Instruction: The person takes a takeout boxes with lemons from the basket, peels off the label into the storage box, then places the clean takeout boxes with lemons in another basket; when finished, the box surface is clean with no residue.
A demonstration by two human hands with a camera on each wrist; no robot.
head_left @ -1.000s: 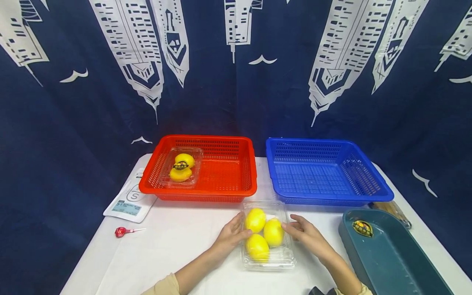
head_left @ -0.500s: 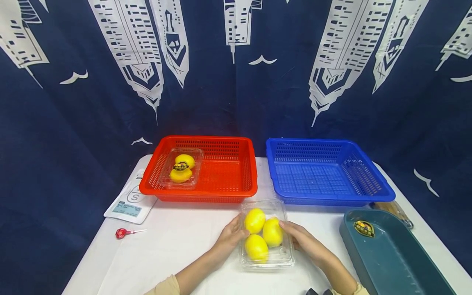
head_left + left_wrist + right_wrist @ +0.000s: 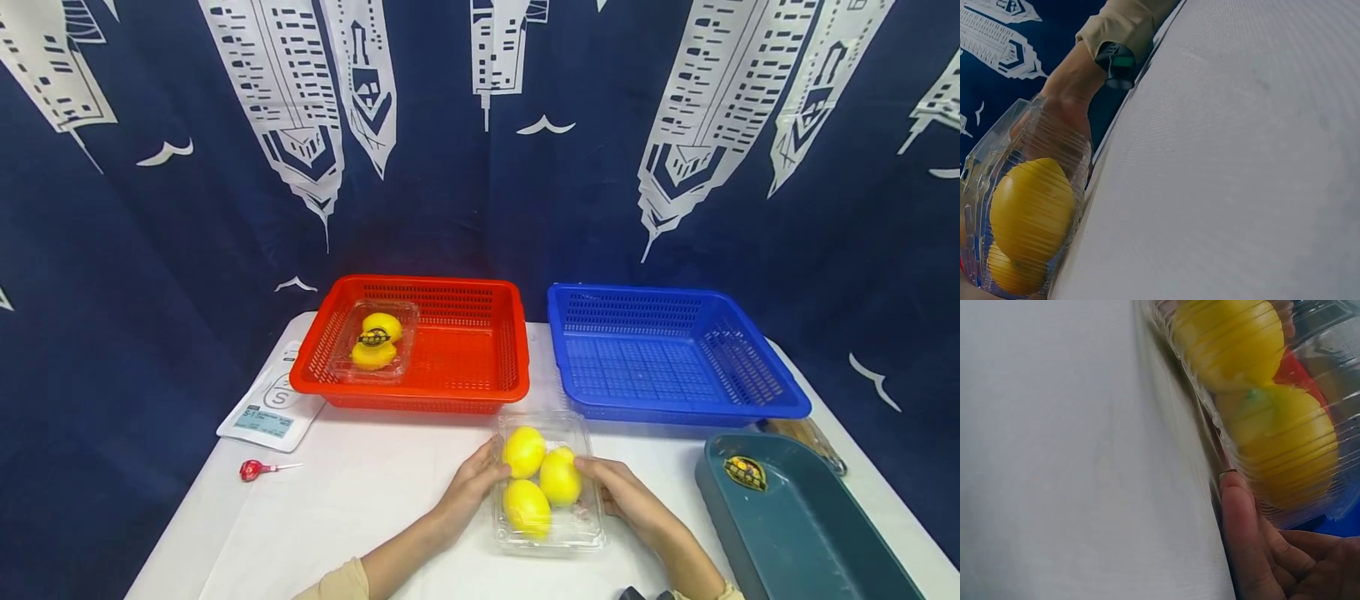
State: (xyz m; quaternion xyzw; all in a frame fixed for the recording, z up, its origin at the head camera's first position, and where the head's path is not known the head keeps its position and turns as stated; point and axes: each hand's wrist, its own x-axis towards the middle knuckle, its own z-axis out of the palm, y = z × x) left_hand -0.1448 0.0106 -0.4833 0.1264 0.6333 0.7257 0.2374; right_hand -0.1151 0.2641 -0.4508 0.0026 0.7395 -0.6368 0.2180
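Note:
A clear plastic clamshell box (image 3: 577, 533) with three lemons (image 3: 558, 477) in it lies on the white table, near the front. My left hand (image 3: 483, 477) grips its left side, thumb on the lid. My right hand (image 3: 597, 481) grips the right side in the same way. In the left wrist view the box (image 3: 997, 156) shows a lemon (image 3: 1032, 209) through its ribbed wall, and the right forearm lies beyond it. In the right wrist view one of my fingers (image 3: 1242, 525) lies against the box wall (image 3: 1210, 412) beside the lemons (image 3: 1288, 440).
Behind the box a red basket (image 3: 465, 396) holds a second clear box of lemons (image 3: 372, 342). A blue basket (image 3: 675, 408) stands to its right. A teal tray (image 3: 802, 533) with a sticker lies at the front right. A white pouch (image 3: 272, 408) and a small red object (image 3: 253, 470) lie at the left.
My right hand has moved in from just beside the box and now grips its right side. The left hand has stayed on the left side. The box has barely shifted.

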